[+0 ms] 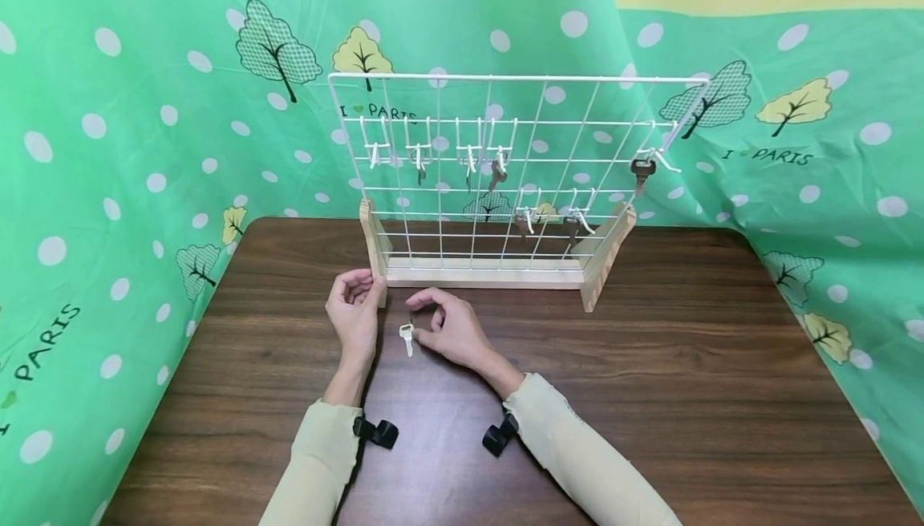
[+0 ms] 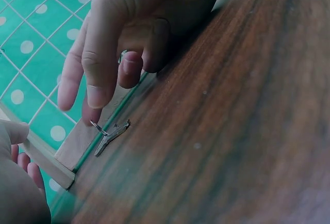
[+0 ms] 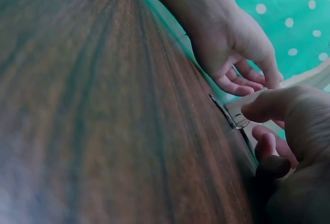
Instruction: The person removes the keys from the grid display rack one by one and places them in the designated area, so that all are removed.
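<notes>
My left hand (image 1: 354,305) grips the left wooden leg (image 1: 374,253) of a white wire grid rack (image 1: 491,161), with the thumb on the leg's edge and the other fingers curled. A silver key (image 1: 407,339) with a small ring (image 2: 98,127) lies on the table in front of the rack. My right hand (image 1: 455,329) is right beside the key, its thumb and index finger parted around the ring. Whether a fingertip touches the ring I cannot tell. In the right wrist view the key (image 3: 223,109) lies just beyond the thumb.
Several keys hang on white hooks on the grid, among them a dark-headed key (image 1: 642,169) at the right end. A brown wood-grain table (image 1: 693,398) carries the rack. Green dotted cloth (image 1: 166,93) surrounds the table at the back and sides.
</notes>
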`<action>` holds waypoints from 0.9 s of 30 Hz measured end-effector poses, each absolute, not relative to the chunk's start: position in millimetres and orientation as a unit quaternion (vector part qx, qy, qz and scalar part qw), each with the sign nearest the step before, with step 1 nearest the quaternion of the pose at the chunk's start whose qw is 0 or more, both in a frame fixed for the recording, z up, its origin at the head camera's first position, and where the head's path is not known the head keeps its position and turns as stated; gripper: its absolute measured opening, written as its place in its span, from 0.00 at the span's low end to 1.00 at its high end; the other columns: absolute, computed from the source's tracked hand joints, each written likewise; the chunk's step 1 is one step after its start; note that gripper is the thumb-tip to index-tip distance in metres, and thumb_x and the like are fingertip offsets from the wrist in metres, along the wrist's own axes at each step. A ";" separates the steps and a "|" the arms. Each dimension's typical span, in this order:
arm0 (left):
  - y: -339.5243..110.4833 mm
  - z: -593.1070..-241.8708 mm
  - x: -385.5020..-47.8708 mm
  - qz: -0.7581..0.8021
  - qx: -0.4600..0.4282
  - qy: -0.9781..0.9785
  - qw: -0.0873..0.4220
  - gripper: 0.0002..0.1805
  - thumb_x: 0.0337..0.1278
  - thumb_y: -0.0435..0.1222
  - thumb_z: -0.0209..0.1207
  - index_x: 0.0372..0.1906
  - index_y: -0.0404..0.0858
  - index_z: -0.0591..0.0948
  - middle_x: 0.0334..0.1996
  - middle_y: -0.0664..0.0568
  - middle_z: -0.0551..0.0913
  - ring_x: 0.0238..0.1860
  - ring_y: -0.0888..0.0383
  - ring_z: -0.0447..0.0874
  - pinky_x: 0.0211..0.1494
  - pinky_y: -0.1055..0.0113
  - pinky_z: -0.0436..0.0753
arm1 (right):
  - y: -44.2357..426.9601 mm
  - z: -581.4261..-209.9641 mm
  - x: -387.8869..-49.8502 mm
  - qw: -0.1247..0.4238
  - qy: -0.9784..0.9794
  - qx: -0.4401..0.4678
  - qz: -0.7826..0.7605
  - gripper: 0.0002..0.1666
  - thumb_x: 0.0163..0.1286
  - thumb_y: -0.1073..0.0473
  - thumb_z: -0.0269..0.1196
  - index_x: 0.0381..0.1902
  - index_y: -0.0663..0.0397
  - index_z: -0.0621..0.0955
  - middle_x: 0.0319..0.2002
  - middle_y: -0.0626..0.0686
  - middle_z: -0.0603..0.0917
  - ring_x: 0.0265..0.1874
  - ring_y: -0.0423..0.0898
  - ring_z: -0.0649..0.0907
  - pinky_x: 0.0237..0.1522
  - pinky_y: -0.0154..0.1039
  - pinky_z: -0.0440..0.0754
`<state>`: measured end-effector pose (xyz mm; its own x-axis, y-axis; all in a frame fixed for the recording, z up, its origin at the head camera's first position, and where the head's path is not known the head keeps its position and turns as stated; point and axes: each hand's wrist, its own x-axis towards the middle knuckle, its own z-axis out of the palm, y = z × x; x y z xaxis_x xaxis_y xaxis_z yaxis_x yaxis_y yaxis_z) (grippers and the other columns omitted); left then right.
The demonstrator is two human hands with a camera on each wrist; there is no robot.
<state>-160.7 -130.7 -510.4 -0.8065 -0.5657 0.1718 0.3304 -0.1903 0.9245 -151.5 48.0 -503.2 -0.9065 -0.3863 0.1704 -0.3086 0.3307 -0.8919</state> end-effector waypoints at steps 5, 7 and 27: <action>-130.4 -509.8 -160.4 -0.764 0.104 -0.566 0.292 0.12 0.58 0.18 0.73 0.45 0.22 0.84 0.34 0.55 0.86 0.38 0.63 0.85 0.44 0.75 0.84 | 49.1 -502.2 -151.6 0.071 0.814 -0.233 -0.527 0.32 0.61 0.72 0.80 0.63 0.52 0.86 0.54 0.52 0.92 0.20 0.34 0.75 0.24 0.29 0.73; -130.2 -509.7 -160.1 -0.764 0.105 -0.565 0.292 0.12 0.58 0.17 0.73 0.45 0.22 0.84 0.34 0.55 0.86 0.38 0.63 0.85 0.44 0.75 0.84 | 49.0 -503.0 -151.8 0.079 0.813 -0.246 -0.521 0.32 0.61 0.71 0.80 0.63 0.52 0.86 0.54 0.51 0.93 0.19 0.33 0.75 0.23 0.29 0.72; -130.9 -511.3 -160.6 -0.763 0.094 -0.566 0.296 0.11 0.58 0.18 0.72 0.45 0.21 0.84 0.34 0.56 0.86 0.37 0.64 0.85 0.43 0.75 0.84 | 45.4 -505.6 -151.7 0.057 0.841 -0.252 -0.476 0.26 0.61 0.68 0.82 0.57 0.53 0.90 0.46 0.49 0.94 0.19 0.30 0.75 0.24 0.28 0.75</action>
